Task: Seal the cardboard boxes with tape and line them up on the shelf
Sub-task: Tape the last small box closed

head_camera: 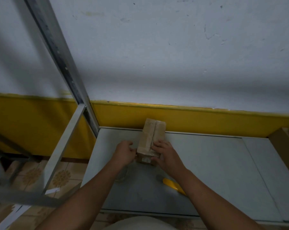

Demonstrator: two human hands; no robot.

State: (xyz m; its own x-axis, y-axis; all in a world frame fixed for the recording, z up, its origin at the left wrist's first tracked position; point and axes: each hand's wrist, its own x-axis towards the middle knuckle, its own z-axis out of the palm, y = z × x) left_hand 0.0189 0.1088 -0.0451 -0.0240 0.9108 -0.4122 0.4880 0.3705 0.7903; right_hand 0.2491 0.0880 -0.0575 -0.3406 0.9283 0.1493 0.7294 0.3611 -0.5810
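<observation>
A small brown cardboard box (152, 133) lies lengthwise on the grey shelf board (206, 163), its top flaps closed with a seam down the middle and tape at the near end. My left hand (124, 153) touches the box's near left corner with curled fingers that seem to pinch tape there. My right hand (165, 155) lies flat over the near right part of the top, fingers pressing down. A clear tape roll (123, 175) sits on the board under my left forearm.
A yellow-handled cutter (172, 185) lies on the board by my right forearm. Another cardboard box (285, 146) stands at the right edge. A metal shelf upright (60, 60) and crossbar (64, 146) rise on the left; wall behind; tiled floor below.
</observation>
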